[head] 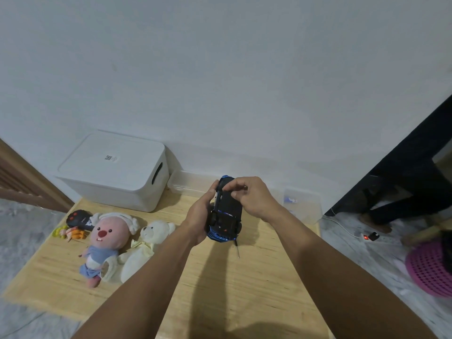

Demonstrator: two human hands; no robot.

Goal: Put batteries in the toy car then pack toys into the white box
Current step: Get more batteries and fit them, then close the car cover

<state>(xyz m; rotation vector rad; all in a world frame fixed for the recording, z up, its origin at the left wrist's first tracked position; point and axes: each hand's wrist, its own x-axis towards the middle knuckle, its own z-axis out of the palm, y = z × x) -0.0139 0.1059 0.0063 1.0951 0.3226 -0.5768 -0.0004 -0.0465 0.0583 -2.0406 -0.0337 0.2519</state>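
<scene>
while both forearms reach out over the wooden table (220, 289), the left hand (199, 216) grips the blue toy car (226, 214) from its left side, underside up, above the tabletop; the right hand (254, 199) curls its fingers onto the car's underside, though what they pinch cannot be told; left of the car lie a white teddy bear (144, 248) and a pink plush (107, 241); farther back, against the wall, sits the white box (115, 172) with its lid on.

A home room: plush toys (107, 243) on a wooden table (244, 277), pink laundry basket (430, 270) on marble-look floor (367, 260)
</scene>
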